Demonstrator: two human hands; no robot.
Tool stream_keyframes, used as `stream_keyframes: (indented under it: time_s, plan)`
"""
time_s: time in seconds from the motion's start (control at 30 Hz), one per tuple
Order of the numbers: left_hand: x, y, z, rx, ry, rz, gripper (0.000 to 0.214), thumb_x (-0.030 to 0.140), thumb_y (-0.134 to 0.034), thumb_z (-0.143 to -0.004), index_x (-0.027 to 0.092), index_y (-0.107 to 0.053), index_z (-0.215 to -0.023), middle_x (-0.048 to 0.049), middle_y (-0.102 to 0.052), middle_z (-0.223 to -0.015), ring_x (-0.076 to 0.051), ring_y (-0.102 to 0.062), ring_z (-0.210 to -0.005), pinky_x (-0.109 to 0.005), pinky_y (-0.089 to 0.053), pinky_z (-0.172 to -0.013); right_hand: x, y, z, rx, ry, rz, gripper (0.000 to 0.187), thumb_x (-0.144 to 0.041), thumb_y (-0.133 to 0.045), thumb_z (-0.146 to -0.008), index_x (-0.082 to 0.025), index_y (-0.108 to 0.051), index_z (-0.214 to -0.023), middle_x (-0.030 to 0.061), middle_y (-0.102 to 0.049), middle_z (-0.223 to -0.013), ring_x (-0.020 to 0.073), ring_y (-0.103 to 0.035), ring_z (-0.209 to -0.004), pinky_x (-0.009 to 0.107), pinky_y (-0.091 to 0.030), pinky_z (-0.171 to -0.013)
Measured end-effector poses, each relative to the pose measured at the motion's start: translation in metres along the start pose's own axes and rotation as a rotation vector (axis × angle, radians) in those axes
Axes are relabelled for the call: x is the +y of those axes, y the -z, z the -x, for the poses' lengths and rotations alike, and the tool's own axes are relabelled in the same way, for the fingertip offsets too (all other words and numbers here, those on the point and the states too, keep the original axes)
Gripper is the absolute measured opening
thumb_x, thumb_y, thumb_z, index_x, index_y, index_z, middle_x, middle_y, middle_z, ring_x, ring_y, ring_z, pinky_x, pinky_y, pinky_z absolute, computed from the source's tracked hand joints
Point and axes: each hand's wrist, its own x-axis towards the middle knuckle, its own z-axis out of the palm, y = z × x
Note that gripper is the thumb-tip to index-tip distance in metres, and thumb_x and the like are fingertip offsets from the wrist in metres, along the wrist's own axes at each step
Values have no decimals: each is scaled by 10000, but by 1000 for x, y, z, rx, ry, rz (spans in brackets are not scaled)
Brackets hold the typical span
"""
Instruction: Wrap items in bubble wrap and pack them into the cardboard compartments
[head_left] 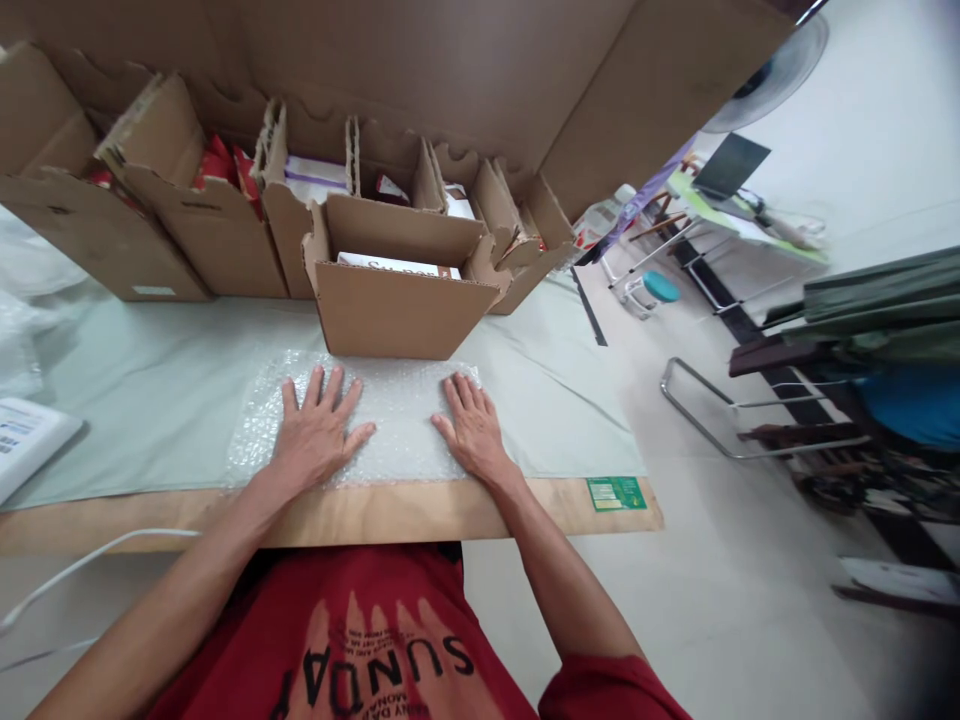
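Observation:
A sheet of clear bubble wrap [397,420] lies flat on the pale green cloth [555,400] covering the table. My left hand [315,430] rests palm down on its left part, fingers spread. On the right part lies my right hand [472,425], also flat, with its thumb apart from the fingers. Neither hand holds anything. Just beyond the wrap's far edge stands an open cardboard box [405,310], with a white printed item [397,265] showing inside it.
Several cardboard bins [232,235] line the back, holding red packets [225,165] and other goods. A white device [34,440] sits at the left, near more bubble wrap [19,330]. A white cable [105,548] hangs by the wooden table edge [420,510]. A metal-framed chair [705,410] stands right.

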Motion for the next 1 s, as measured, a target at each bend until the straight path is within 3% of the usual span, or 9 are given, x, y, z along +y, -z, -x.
stream_keyframes:
  time_s: [0.17, 0.33, 0.4, 0.47, 0.57, 0.63, 0.8, 0.9, 1.0]
  plan:
    - [-11, 4, 4, 6, 31, 23, 677, 555, -354, -1018, 180, -410, -1579, -207, -318, -1677, -482, -231, -1548, -772, -176, -1156, 13, -1, 6, 33, -39, 35, 642, -488, -400, -1064, -127, -386, -1595, 172, -331, -1680, 312, -299, -1561, 516, -238, -1245]
    - [-39, 10, 19, 87, 278, 75, 656, 503, -285, -1043, 126, -430, -1560, -261, -293, -1670, -473, -187, -1567, -749, -173, -1178, 22, 6, 19, 82, -185, 42, 616, -452, -368, -1071, -87, -423, -1564, 221, -361, -1655, 354, -312, -1548, 564, -257, -1217]
    - [-34, 13, 20, 124, 284, 100, 644, 477, -295, -1046, 112, -421, -1562, -260, -258, -1684, -433, -155, -1586, -715, -139, -1212, 3, 9, 17, 128, -196, 32, 622, -448, -373, -1068, -77, -416, -1566, 228, -329, -1668, 363, -279, -1560, 575, -229, -1226]
    - [-18, 14, 16, 122, 176, 125, 623, 453, -333, -1041, 136, -416, -1570, -223, -240, -1701, -388, -148, -1598, -671, -113, -1244, -30, 11, 8, 151, -100, 1, 628, -454, -402, -1062, -115, -385, -1590, 190, -287, -1696, 334, -237, -1580, 550, -198, -1249]
    - [5, 10, 8, 48, -15, 133, 588, 413, -369, -1034, 171, -433, -1566, -186, -294, -1692, -364, -214, -1588, -646, -136, -1253, -77, 9, -13, 84, 84, -53, 623, -459, -446, -1054, -165, -379, -1599, 138, -306, -1700, 288, -238, -1584, 483, -217, -1260]
    - [6, 5, 8, 12, -38, 107, 589, 419, -380, -1030, 167, -447, -1558, -198, -334, -1672, -390, -256, -1570, -660, -165, -1237, -89, 6, -23, 24, 110, -65, 629, -472, -460, -1050, -151, -398, -1588, 142, -342, -1684, 289, -269, -1571, 464, -237, -1256]
    - [-33, -1, 29, 77, 67, 52, 649, 484, -352, -1022, 123, -440, -1554, -251, -316, -1665, -446, -224, -1566, -649, -205, -1218, -44, 1, -12, 19, -72, -7, 632, -452, -462, -1052, -119, -401, -1585, 183, -343, -1675, 321, -300, -1557, 495, -238, -1249]
    - [-49, 2, 44, 119, 112, 76, 664, 493, -303, -1026, 102, -441, -1543, -264, -303, -1664, -449, -188, -1574, -647, -197, -1222, -7, 4, 17, 64, -178, 19, 596, -421, -430, -1056, -119, -422, -1569, 197, -366, -1660, 344, -326, -1541, 538, -279, -1218]
    - [-48, 3, 54, 141, 102, 140, 679, 520, -275, -1020, 100, -454, -1524, -256, -312, -1661, -429, -182, -1581, -646, -172, -1236, 17, 13, 57, 92, -192, -3, 569, -380, -458, -1028, -127, -466, -1537, 199, -422, -1627, 345, -370, -1516, 543, -328, -1188]
